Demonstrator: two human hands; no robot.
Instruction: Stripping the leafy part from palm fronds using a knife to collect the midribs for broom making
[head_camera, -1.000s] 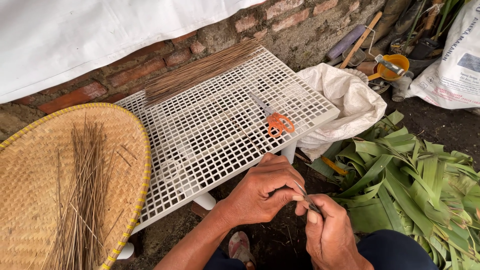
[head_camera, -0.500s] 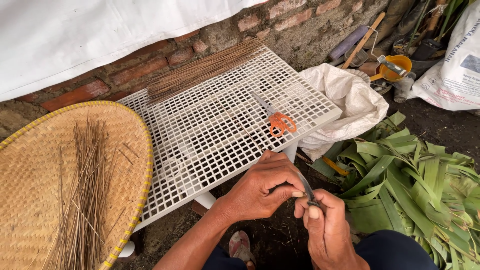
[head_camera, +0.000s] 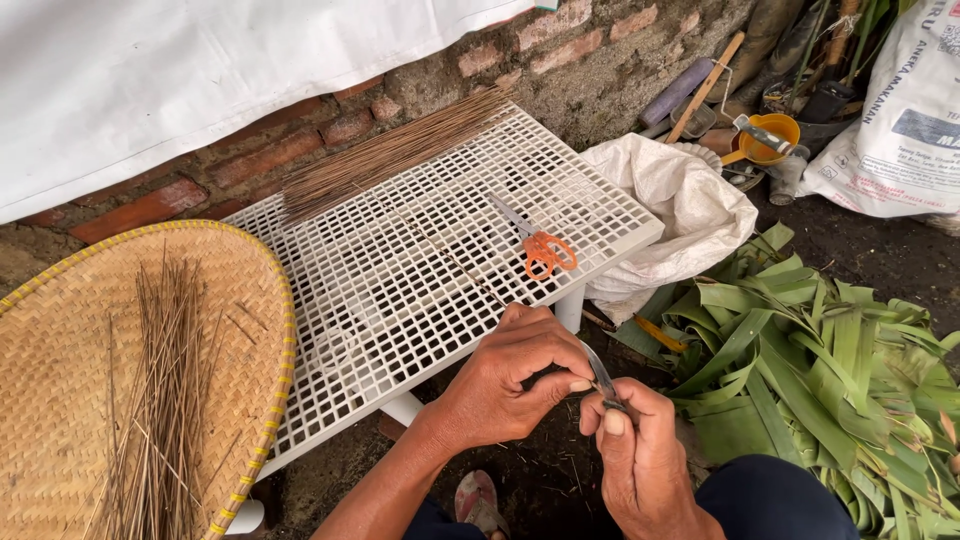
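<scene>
Below the near edge of the white grid table (head_camera: 400, 290), we see both hands meeting over dark ground. Our left hand (head_camera: 510, 385) curls its fingers inward, thumb and forefinger pinched narrow on something thin that we cannot make out clearly. Our right hand (head_camera: 640, 460) is closed around a small knife (head_camera: 602, 378), whose grey blade rises between the two thumbs; its handle is hidden inside the fist. What the blade meets is too slender to identify.

On the table, toward its far right corner, lie orange-handled scissors (head_camera: 545, 250), well apart from the hands. Along the table's far edge, against the brick wall (head_camera: 300, 150), rests a bundle of brown sticks (head_camera: 390, 155). Left of the table sits a round woven tray (head_camera: 60, 400), cut off by the picture's left and lower edges, bearing a loose sheaf of thin sticks (head_camera: 160, 400). Right of the table, a crumpled white sack (head_camera: 680, 215) leans beside its leg, and green palm leaves (head_camera: 820, 370) are heaped just beyond it, running out of view at the right. Under the table, between our forearms, a sandalled foot (head_camera: 480, 500) shows only in part. White cloth (head_camera: 180, 70) hangs over the wall.
</scene>
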